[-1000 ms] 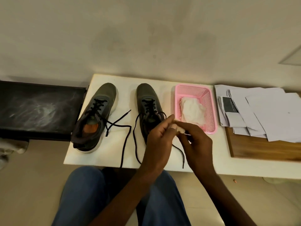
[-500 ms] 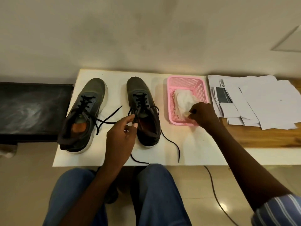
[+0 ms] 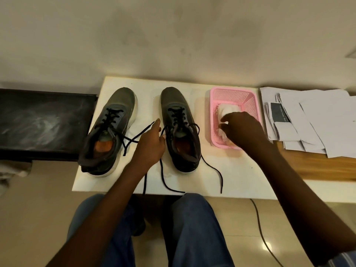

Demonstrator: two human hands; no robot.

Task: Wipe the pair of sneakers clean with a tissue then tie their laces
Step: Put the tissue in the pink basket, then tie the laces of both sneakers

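Pink perforated plastic basket (image 3: 249, 98) — white crumpled tissue (image 3: 229, 109) is reached for there by the right hand (image 3: 240, 130), fingers curled, nothing yet gripped. Two dark grey sneakers (image 3: 180, 130) sit on the white bench (image 3: 237, 170), black laces (image 3: 167, 182) untied — the left hand (image 3: 151, 143) rests loosely open between them. Wiping and tying both appear still undone.

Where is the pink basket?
The pink basket sits on the white table, right of the right-hand sneaker and left of the papers, under the right hand.

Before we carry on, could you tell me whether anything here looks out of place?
Only the laces: both sneakers are untied, and the right one's black laces trail to the white table's front edge.
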